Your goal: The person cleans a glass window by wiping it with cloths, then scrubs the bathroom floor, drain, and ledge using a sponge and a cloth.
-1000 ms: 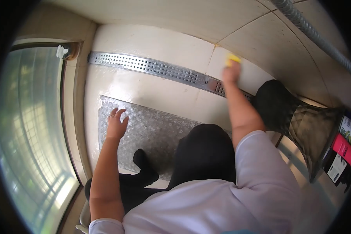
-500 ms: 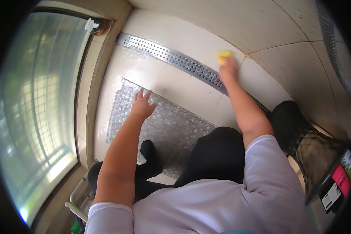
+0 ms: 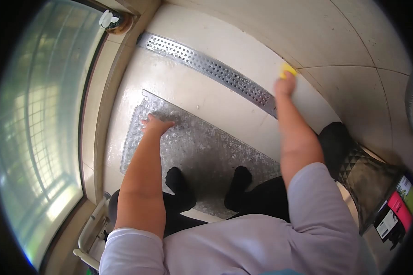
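Note:
My right hand [image 3: 285, 85] grips a yellow sponge [image 3: 289, 70], partly covered by the fingers. It is low by the floor, where the pale floor meets the tiled wall. My left hand [image 3: 156, 125] is over the far left part of a clear, bubbly-textured bath mat [image 3: 202, 137], fingers apart and nothing in them. Whether it presses on the mat I cannot tell. Between the mat and the wall runs a metal drain grate [image 3: 206, 66] with square holes, lying to the left of my right hand.
Both black-socked feet [image 3: 237, 179] stand on the mat. A frosted glass window [image 3: 41, 133] lines the left side, with a jar-like item [image 3: 117, 23] at its far corner. A pale plastic frame [image 3: 89, 233] is near my left elbow; a dark quilted bag [image 3: 369, 176] lies at right.
My right hand has moved right with the sponge, along the wall's foot. My left hand has shifted left and nearer. My right foot now shows on the mat, and the view has shifted slightly.

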### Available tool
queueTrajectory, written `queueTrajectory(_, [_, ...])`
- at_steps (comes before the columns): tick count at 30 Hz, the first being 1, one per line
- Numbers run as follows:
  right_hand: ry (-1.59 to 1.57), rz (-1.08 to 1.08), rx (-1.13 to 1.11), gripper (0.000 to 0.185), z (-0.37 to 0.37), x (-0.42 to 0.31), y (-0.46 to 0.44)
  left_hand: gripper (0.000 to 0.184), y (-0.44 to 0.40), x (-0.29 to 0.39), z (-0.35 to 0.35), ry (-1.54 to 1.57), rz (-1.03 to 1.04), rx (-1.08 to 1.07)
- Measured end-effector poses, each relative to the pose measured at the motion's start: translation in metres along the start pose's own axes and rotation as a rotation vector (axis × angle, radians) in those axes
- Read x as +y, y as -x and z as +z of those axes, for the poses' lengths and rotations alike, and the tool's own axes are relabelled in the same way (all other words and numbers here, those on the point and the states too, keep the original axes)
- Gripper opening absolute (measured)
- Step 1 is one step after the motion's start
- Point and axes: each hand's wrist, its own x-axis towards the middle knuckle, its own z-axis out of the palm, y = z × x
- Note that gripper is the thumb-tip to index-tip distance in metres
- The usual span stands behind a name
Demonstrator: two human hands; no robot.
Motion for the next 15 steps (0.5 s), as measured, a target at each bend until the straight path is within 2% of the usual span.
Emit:
queueTrajectory(1, [-0.192,-0.012,-0.111,0.026,-0.003,-0.054,0.017,0.111,-0.004,-0.001,0.002,0.031,0.011,-0.003])
queueTrajectory(2, [-0.382,0.109,-0.335,0.026,-0.010,-0.101,0.030,0.112,-0.006,-0.002,0.005,0.058,0.022,-0.007])
queueTrajectory(3, [-0.126,-0.376,-0.259,0.021,0.016,-0.105,0.047,0.113,-0.007,-0.005,0.007,0.080,0.036,-0.016])
queueTrajectory(5, [-0.264,-0.467,-0.593,0.018,0.013,-0.128,0.074,0.114,-0.011,-0.010,0.014,0.047,0.085,0.005])
queueTrajectory(8, [-0.431,-0.210,-0.403,0.015,-0.001,-0.094,0.071,0.116,-0.015,-0.020,0.018,0.022,0.193,-0.014])
queueTrajectory(9, [-0.391,-0.153,-0.301,0.017,-0.009,-0.068,0.063,0.116,-0.017,-0.026,0.015,0.018,0.223,-0.017])
queueTrajectory(11, [-0.100,0.042,-0.180,0.021,-0.033,0.016,0.044,0.115,-0.019,-0.028,0.015,-0.087,0.239,-0.024])
queueTrajectory(13, [0.216,0.299,-0.272,0.026,-0.044,0.066,0.034,0.113,-0.014,-0.027,0.005,-0.055,0.227,-0.095])
queueTrajectory(15, [0.198,0.084,-0.162,0.024,-0.023,0.026,0.045,0.113,-0.014,-0.025,0.003,-0.084,0.215,-0.112])
